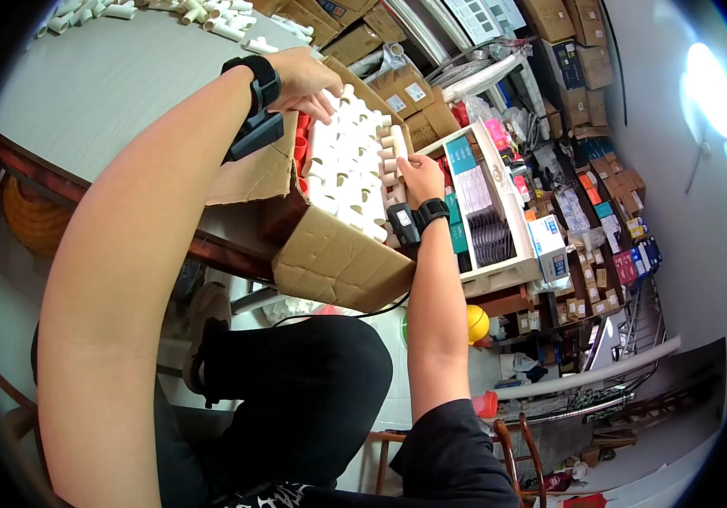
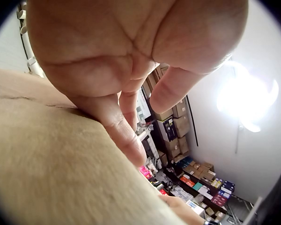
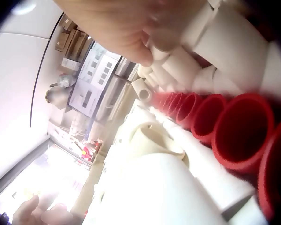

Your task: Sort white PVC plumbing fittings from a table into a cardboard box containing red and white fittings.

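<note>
My L hand is over the L edge of the open cardboard box, palm down, fingers loose & spread, not clenched, tips by the white tube pcs. My R hand is at the box's opp. side, fingertips touching the pcs there; can't tell if it's grasping one, view's blurred. White tube pcs are packed in rows in the box, w/ a row of red tubes next to them, open ends showing. Box sits at the edge of the table; more loose white pcs lie at the table's far end. Just beside the box, on my R: a pale wooden tray w/ teal boxes & dark discs.
</note>
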Demonstrator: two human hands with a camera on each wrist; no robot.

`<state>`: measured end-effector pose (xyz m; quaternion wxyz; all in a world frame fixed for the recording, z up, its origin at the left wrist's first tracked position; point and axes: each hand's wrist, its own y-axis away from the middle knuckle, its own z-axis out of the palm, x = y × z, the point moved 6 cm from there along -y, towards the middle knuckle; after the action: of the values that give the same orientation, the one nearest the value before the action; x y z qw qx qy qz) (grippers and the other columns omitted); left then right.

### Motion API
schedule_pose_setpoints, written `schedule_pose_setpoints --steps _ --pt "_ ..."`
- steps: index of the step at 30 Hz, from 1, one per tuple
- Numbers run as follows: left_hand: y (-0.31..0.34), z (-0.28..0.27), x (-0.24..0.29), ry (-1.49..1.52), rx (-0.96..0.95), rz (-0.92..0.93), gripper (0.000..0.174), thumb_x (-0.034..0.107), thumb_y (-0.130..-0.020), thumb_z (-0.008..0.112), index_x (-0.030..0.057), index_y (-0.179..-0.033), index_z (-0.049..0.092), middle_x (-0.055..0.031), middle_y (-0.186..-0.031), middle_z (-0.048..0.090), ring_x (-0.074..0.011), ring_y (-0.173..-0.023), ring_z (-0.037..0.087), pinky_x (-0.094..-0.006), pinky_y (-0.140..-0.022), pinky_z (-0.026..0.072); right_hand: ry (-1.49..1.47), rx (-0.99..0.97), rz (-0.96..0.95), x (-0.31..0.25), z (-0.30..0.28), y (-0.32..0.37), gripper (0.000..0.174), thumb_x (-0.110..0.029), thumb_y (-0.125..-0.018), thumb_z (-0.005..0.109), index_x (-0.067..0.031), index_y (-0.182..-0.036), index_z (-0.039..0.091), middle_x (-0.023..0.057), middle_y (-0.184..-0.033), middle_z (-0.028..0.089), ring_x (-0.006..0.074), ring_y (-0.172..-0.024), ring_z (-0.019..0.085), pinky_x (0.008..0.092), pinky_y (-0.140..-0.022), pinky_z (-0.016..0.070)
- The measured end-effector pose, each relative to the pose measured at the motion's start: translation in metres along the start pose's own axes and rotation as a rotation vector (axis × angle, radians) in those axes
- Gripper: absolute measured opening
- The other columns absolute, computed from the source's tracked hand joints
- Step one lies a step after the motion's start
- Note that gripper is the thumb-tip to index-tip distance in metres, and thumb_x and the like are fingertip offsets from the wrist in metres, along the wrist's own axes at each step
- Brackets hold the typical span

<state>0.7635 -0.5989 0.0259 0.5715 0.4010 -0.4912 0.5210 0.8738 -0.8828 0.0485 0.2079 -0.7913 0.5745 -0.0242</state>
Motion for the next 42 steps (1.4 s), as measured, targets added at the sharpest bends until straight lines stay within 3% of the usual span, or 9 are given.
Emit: schedule_pose_setpoints --steps 1,4,16,22,25,31,38,42 --pt "0.000 -0.001 -0.001 0.019 0.012 0.001 0.044 0.011 -0.084 0.054 -0.0230 -0.109 0.045 -0.0336 -0.113 0.053 -0.0276 -0.089 0.066 -0.0207 -0.068 0.0558 -0.001 0.002 -0.001 0.001 0.001 -0.001 0.045 -0.035 -0.076 0.064 0.0014 -0.101 0.064 0.0185 -0.098 0.066 0.0297 -0.093 0.064 0.0349 -0.083 0.0482" --pt "-0.001 0.000 -0.002 -0.034 -0.016 -0.017 0.045 0.020 -0.090 0.049 -0.0137 -0.119 0.043 -0.0304 -0.106 0.055 -0.0269 -0.091 0.064 -0.0251 -0.078 0.0548 -0.010 0.008 -0.005 0.004 0.003 -0.003 0.045 -0.035 -0.076 0.065 0.0013 -0.101 0.064 0.0186 -0.097 0.066 0.0294 -0.092 0.064 0.0346 -0.082 0.0485" --pt "-0.003 -0.001 -0.002 0.007 -0.028 -0.005 0.044 0.019 -0.090 0.049 -0.0138 -0.119 0.042 -0.0321 -0.108 0.054 -0.0292 -0.093 0.064 -0.0266 -0.079 0.0548 -0.062 -0.004 0.045 0.004 0.001 0.000 0.044 -0.037 -0.075 0.066 -0.0004 -0.099 0.065 0.0172 -0.094 0.067 0.0285 -0.089 0.065 0.0336 -0.080 0.0487" --pt "-0.001 -0.001 -0.001 0.014 -0.011 -0.010 0.044 0.019 -0.089 0.049 -0.0131 -0.119 0.043 -0.0330 -0.109 0.053 -0.0281 -0.089 0.065 -0.0254 -0.077 0.0553 -0.034 0.003 0.019 0.009 0.006 -0.005 0.045 -0.039 -0.075 0.066 -0.0015 -0.100 0.065 0.0178 -0.097 0.066 0.0296 -0.092 0.063 0.0345 -0.082 0.0478" --pt "0.001 -0.001 0.001 0.063 0.008 0.007 0.044 0.010 -0.083 0.055 -0.0231 -0.110 0.044 -0.0356 -0.111 0.054 -0.0292 -0.085 0.067 -0.0223 -0.067 0.0565 0.021 0.017 0.008 0.003 0.001 -0.001 0.046 -0.040 -0.076 0.064 -0.0017 -0.101 0.064 0.0183 -0.098 0.066 0.0306 -0.094 0.062 0.0356 -0.084 0.0471" --pt "0.001 -0.002 0.000 0.065 0.015 -0.009 0.043 0.010 -0.083 0.054 -0.0244 -0.107 0.045 -0.0331 -0.106 0.058 -0.0251 -0.081 0.068 -0.0206 -0.066 0.0558 0.056 0.044 -0.001 0.001 0.001 -0.001 0.042 -0.039 -0.080 0.059 -0.0017 -0.098 0.065 0.0193 -0.098 0.065 0.0328 -0.095 0.061 0.0375 -0.084 0.0463" --pt "0.001 -0.002 0.000 0.039 0.032 -0.015 0.039 0.010 -0.083 0.054 -0.0231 -0.104 0.049 -0.0313 -0.104 0.059 -0.0236 -0.079 0.068 -0.0189 -0.061 0.0552 0.013 0.161 0.025 0.004 -0.007 0.001 0.038 -0.037 -0.079 0.060 -0.0010 -0.091 0.067 0.0201 -0.089 0.066 0.0332 -0.088 0.063 0.0382 -0.081 0.0477" --pt "0.001 -0.002 0.000 0.057 0.031 -0.020 0.039 0.010 -0.083 0.054 -0.0231 -0.103 0.049 -0.0311 -0.104 0.060 -0.0240 -0.079 0.068 -0.0192 -0.061 0.0554 0.012 0.126 0.011 0.007 -0.004 -0.002 0.039 -0.036 -0.078 0.061 -0.0001 -0.090 0.067 0.0195 -0.088 0.067 0.0325 -0.087 0.064 0.0374 -0.080 0.0481"
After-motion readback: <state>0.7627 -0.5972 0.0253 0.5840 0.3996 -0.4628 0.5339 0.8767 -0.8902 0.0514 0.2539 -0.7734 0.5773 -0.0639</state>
